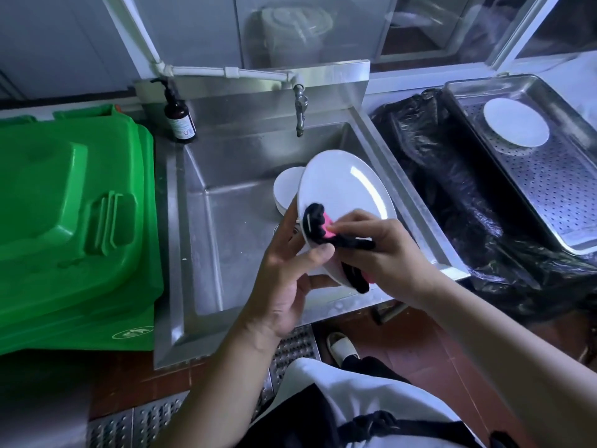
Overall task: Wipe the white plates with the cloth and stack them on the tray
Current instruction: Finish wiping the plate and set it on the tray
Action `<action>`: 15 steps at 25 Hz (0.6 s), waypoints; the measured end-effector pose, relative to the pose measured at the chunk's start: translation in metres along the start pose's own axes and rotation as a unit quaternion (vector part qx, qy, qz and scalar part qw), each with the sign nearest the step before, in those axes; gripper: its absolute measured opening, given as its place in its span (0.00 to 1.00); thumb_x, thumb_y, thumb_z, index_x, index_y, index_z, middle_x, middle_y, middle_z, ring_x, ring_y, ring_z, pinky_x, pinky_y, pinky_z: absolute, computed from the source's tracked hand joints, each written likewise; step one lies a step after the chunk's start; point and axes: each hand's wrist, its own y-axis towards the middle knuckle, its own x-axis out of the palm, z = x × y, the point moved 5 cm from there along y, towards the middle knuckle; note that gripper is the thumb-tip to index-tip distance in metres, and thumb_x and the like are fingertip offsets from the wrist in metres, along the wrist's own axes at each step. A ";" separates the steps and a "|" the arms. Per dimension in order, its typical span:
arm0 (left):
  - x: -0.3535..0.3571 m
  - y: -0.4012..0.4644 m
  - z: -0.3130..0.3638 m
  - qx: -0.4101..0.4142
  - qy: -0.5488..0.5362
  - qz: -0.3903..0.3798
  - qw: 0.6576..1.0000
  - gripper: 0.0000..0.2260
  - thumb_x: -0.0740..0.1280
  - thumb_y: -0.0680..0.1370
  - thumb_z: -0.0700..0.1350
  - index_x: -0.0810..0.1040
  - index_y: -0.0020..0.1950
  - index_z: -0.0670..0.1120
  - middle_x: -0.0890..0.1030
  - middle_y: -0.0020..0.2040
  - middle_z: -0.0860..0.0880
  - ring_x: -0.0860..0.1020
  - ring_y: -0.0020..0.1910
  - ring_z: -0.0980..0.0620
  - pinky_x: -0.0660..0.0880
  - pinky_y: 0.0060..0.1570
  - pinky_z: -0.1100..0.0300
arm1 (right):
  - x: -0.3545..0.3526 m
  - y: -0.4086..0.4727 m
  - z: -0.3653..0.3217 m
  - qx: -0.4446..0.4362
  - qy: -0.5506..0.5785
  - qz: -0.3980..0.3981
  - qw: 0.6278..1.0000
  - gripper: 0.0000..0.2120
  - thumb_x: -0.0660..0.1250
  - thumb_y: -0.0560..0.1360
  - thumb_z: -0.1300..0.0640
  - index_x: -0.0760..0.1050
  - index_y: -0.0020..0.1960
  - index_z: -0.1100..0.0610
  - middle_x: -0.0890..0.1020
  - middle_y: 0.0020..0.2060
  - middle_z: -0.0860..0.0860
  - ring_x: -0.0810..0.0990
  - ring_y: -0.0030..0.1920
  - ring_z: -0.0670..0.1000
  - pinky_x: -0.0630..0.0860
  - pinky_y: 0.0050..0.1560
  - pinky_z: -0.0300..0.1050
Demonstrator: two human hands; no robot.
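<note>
Over the steel sink (206, 221) my left hand (290, 279) grips the near rim of a white plate (342, 189), which is tilted up on edge. My right hand (381, 253) holds a black and pink cloth (319, 227) pressed against the plate's lower face, and part of the cloth hangs below the rim. Behind the held plate a small stack of white plates (286, 189) lies in the basin. At the far right one white plate (517, 126) lies upside down on the perforated steel tray (555, 189).
A green bin lid (71, 208) lies left of the sink. A brown pump bottle (179, 118) stands at the sink's back left corner, the tap (300, 114) behind the basin. A black bin bag (452, 189) fills the gap between sink and tray.
</note>
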 end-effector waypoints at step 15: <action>-0.019 -0.008 -0.066 -0.083 -0.075 0.213 0.971 0.16 0.66 0.73 0.42 0.82 0.60 0.48 0.84 0.51 0.46 0.84 0.44 0.50 0.82 0.38 0.48 | -0.092 -0.065 0.057 0.111 -0.194 -0.265 0.938 0.12 0.75 0.74 0.62 0.86 0.49 0.44 0.81 0.44 0.42 0.82 0.42 0.44 0.77 0.43 0.37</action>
